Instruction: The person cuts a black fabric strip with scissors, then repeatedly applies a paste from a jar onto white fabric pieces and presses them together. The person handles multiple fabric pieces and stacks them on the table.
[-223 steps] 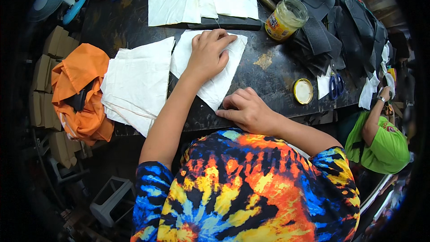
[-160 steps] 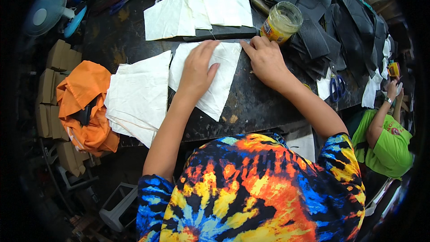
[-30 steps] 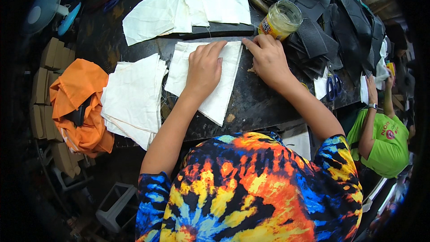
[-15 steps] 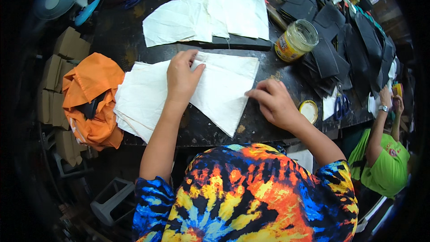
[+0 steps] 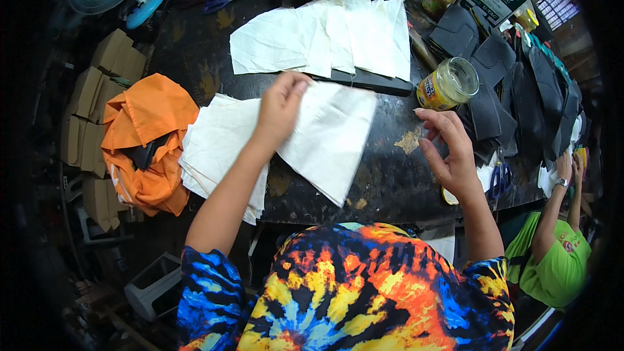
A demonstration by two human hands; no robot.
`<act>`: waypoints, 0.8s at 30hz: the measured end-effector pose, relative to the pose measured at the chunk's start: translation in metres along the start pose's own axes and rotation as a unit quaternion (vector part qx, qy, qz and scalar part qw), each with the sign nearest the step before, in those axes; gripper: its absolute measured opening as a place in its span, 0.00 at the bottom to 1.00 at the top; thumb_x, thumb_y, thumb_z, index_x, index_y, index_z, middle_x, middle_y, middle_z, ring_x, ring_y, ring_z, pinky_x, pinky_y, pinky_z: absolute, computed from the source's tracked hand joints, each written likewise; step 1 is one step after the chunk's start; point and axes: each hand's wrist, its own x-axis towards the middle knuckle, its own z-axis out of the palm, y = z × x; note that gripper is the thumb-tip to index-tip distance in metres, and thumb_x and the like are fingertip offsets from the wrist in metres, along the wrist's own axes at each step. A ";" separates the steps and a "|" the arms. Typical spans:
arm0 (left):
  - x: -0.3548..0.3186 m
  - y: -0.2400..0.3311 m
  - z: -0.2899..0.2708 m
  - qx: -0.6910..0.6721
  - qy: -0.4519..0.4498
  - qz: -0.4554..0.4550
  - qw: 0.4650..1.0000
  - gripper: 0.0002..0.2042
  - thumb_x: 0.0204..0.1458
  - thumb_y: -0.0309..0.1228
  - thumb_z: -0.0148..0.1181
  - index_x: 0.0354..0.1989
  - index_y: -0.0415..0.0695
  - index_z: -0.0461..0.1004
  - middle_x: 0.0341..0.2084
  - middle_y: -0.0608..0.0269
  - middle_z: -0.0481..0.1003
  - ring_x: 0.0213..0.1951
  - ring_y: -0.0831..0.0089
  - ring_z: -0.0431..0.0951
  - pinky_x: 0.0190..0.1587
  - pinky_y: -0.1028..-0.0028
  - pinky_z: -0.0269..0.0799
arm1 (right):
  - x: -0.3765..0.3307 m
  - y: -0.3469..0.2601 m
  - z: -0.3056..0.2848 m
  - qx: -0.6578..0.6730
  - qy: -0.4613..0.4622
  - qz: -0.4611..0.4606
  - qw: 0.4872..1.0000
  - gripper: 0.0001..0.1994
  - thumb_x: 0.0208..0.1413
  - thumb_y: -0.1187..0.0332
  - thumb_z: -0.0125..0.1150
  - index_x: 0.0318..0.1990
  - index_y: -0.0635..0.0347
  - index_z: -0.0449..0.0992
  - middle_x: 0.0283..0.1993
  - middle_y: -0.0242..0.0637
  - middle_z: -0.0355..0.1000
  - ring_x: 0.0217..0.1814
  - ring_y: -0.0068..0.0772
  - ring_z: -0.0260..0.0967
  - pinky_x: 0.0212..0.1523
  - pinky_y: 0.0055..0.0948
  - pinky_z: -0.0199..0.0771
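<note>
My left hand [image 5: 281,109] pinches the top left corner of a white cloth piece [image 5: 333,140], which looks slightly raised and has a pointed lower end. Left of it, partly under my forearm, lies a stack of white cloth pieces [image 5: 218,138]. My right hand [image 5: 450,149] is empty, fingers apart, over the table just below an open glass jar [image 5: 448,84] with a yellow label. A yellow-rimmed lid [image 5: 448,196] shows partly behind my right wrist.
More white cloth pieces [image 5: 325,32] overlap along a dark board [image 5: 370,82] at the back. Black cut pieces [image 5: 494,71] pile up at right, near blue-handled scissors [image 5: 500,179]. An orange cloth bundle [image 5: 149,149] sits left. A person in green [image 5: 552,257] works at far right.
My right hand has left the cloth's right edge and moved right toward the jar, its fingers spreading. My left hand now grips the cloth's corner and lifts it slightly. The view has shifted a little.
</note>
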 end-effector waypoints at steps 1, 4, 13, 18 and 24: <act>-0.006 -0.005 0.006 0.037 -0.006 -0.010 0.999 0.06 0.69 0.24 0.55 0.45 0.37 0.78 0.38 0.69 0.79 0.41 0.83 0.75 0.46 0.80 0.70 | 0.001 -0.002 0.001 0.003 -0.010 -0.005 1.000 0.24 0.58 0.81 0.65 0.63 0.60 0.76 0.47 0.40 0.72 0.43 0.34 0.72 0.47 0.31 0.75; -0.016 -0.011 0.009 0.134 0.051 0.085 0.986 0.04 0.64 0.21 0.61 0.42 0.37 0.81 0.39 0.60 0.83 0.37 0.76 0.79 0.42 0.76 0.75 | 0.003 -0.006 0.006 0.010 -0.013 0.007 1.000 0.24 0.57 0.81 0.66 0.63 0.61 0.76 0.47 0.40 0.72 0.43 0.34 0.72 0.47 0.31 0.76; -0.019 0.025 0.003 0.159 0.032 0.353 0.921 0.08 0.57 0.16 0.64 0.44 0.39 0.79 0.41 0.52 0.81 0.37 0.59 0.83 0.41 0.68 0.79 | 0.027 0.016 -0.066 -0.344 0.146 -0.044 0.926 0.30 0.42 0.50 0.84 0.51 0.55 0.85 0.61 0.45 0.73 0.64 0.52 0.70 0.64 0.47 0.68; -0.006 0.034 -0.025 0.203 0.119 0.340 0.911 0.07 0.63 0.18 0.59 0.48 0.38 0.74 0.36 0.56 0.78 0.33 0.68 0.78 0.39 0.73 0.75 | 0.064 0.039 -0.076 -0.370 -0.048 0.029 0.927 0.39 0.38 0.30 0.77 0.47 0.55 0.90 0.72 0.48 0.68 0.73 0.52 0.63 0.69 0.51 0.62; 0.094 0.005 -0.127 0.234 0.265 0.249 0.901 0.05 0.67 0.22 0.56 0.49 0.38 0.73 0.39 0.51 0.79 0.40 0.61 0.82 0.47 0.68 0.76 | 0.085 0.044 -0.072 -0.367 -0.120 0.032 0.922 0.40 0.36 0.30 0.77 0.43 0.61 0.90 0.67 0.48 0.72 0.71 0.50 0.65 0.67 0.49 0.64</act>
